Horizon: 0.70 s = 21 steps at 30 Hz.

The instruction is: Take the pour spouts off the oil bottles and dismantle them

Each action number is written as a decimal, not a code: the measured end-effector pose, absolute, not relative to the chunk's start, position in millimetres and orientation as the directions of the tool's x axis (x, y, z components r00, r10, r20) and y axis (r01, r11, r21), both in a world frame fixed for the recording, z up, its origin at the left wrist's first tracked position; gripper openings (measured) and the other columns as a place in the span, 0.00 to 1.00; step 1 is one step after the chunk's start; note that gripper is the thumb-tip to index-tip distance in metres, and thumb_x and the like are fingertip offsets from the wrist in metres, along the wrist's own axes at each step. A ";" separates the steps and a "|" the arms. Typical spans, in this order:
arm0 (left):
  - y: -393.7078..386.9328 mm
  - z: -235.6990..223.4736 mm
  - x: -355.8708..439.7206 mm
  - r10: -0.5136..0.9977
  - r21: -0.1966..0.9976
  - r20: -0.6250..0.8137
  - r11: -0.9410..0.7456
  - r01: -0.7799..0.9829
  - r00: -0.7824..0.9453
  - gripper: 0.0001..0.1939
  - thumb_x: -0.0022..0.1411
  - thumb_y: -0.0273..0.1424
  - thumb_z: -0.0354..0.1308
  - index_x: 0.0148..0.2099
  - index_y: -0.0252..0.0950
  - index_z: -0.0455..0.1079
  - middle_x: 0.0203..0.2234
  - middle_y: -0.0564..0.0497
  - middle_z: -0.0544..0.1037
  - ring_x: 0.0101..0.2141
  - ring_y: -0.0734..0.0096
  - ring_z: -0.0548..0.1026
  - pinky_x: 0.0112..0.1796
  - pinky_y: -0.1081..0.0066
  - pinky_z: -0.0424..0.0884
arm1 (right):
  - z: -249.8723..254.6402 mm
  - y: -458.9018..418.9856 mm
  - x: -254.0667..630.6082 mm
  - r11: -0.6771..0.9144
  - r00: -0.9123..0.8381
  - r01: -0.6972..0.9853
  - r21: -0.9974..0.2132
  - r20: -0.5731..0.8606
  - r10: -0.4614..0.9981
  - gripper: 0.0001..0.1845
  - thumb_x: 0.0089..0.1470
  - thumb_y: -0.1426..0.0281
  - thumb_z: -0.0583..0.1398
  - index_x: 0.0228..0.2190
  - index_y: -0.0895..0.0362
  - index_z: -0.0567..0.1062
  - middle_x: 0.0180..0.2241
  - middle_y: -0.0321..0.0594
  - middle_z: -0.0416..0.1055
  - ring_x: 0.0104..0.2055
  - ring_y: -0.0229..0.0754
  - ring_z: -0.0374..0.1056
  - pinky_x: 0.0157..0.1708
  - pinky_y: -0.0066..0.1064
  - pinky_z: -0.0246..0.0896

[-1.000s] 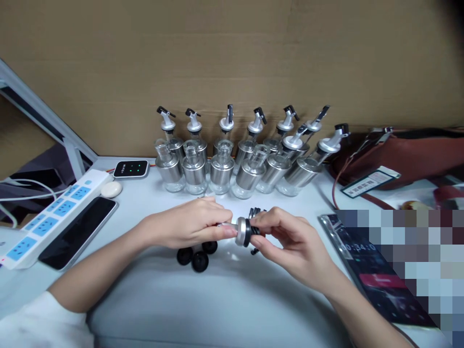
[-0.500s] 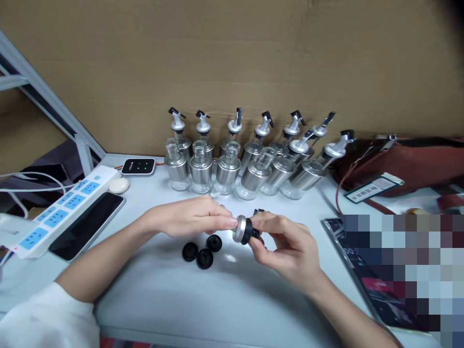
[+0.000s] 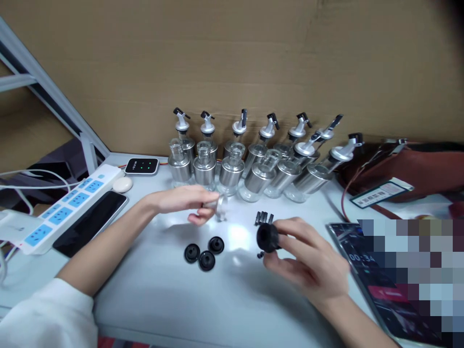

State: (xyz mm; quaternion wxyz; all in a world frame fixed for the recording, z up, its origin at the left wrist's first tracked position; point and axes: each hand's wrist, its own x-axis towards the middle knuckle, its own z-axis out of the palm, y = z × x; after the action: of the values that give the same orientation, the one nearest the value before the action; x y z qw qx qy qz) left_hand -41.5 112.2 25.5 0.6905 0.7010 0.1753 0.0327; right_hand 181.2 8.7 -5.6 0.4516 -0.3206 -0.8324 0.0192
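Observation:
My left hand (image 3: 188,200) grips a silver pourer spout (image 3: 220,208), smeared by motion, in front of the bottles. To the right, my right hand (image 3: 308,256) pinches a round black stopper (image 3: 267,237) whose hollow end faces left. The two parts are apart. Between and below my hands lie three black round caps (image 3: 206,260) on the table. Several small black levers (image 3: 264,218) rest behind the right fingers, and tiny black pieces (image 3: 260,254) show beneath the stopper. Behind, several glass bottles with steel bands (image 3: 232,171) stand without spouts.
Bottles fitted with pourer spouts (image 3: 268,126) stand along the cardboard wall (image 3: 217,58). At the left lie a power strip (image 3: 74,203), a phone (image 3: 90,222) and a small device (image 3: 142,166). A brown bag (image 3: 427,169) and a tablet-like screen (image 3: 377,275) occupy the right.
The silver spout and black stopper, together before, are now separated. My left hand has moved up and left with the spout; my right hand has moved right with the stopper, uncovering the small levers.

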 end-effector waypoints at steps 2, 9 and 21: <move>118.3 21.6 -42.8 0.429 0.971 -0.159 -0.096 0.220 0.889 0.24 0.67 0.46 0.41 0.25 0.35 0.57 0.19 0.56 0.58 0.22 0.76 0.56 0.25 0.71 0.56 | -8.0 10.3 178.1 0.798 -0.517 0.492 -0.349 0.621 0.590 0.10 0.49 0.79 0.57 0.35 0.55 0.69 0.26 0.41 0.70 0.26 0.40 0.64 0.25 0.30 0.59; 113.7 17.1 -37.7 0.528 0.804 -0.206 -0.389 0.450 0.824 0.17 0.65 0.41 0.49 0.31 0.33 0.65 0.25 0.55 0.66 0.27 0.76 0.63 0.28 0.76 0.57 | -22.8 2.7 156.4 0.475 -0.636 0.637 -0.607 -0.066 0.769 0.06 0.46 0.75 0.64 0.30 0.57 0.72 0.23 0.34 0.70 0.23 0.35 0.64 0.23 0.25 0.55; 101.7 20.9 -38.5 0.440 0.589 -0.236 -0.645 0.488 0.866 0.09 0.63 0.35 0.54 0.35 0.34 0.67 0.27 0.54 0.72 0.29 0.73 0.70 0.27 0.76 0.59 | -27.6 1.4 159.5 0.570 -0.299 0.564 -0.597 0.496 0.815 0.08 0.58 0.66 0.58 0.35 0.59 0.70 0.25 0.37 0.68 0.26 0.36 0.64 0.26 0.26 0.59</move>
State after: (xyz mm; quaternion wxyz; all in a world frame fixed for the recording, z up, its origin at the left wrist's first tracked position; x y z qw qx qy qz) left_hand -38.5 101.7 20.9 0.3350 0.9061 0.2559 -0.0358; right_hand 159.5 1.4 -27.6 0.4004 -0.4361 -0.7905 0.1569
